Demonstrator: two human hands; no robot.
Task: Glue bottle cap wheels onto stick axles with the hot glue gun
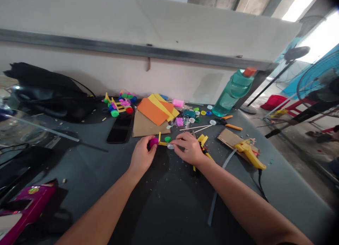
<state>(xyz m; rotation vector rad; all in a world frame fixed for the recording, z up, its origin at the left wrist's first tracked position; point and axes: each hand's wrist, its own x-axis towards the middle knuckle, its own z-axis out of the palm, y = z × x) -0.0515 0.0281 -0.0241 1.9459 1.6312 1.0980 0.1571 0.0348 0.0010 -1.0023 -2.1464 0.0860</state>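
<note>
My left hand (143, 154) pinches a magenta bottle cap (154, 142) at one end of a small yellow stick frame (162, 143). Fingers of my right hand (187, 148) are closed on a whitish bottle cap (170, 146) at the frame's other end. Just behind that sits a green bottle cap (167, 139), which seems to belong to the same small build. Whether the whitish cap is fixed to the frame, I cannot tell. Beside my right hand lie yellow-handled pliers (208, 154) and a yellow piece (202, 139), partly covered by the hand and wrist.
A yellow glue gun (250, 154) rests on cardboard at right, its cord trailing forward. A teal bottle (233, 91) stands behind orange-handled pliers (233, 127). Orange paper (153, 111), a phone (120, 129) and finished-looking cap models (119, 105) lie at the back. A black bag (50, 93) is left.
</note>
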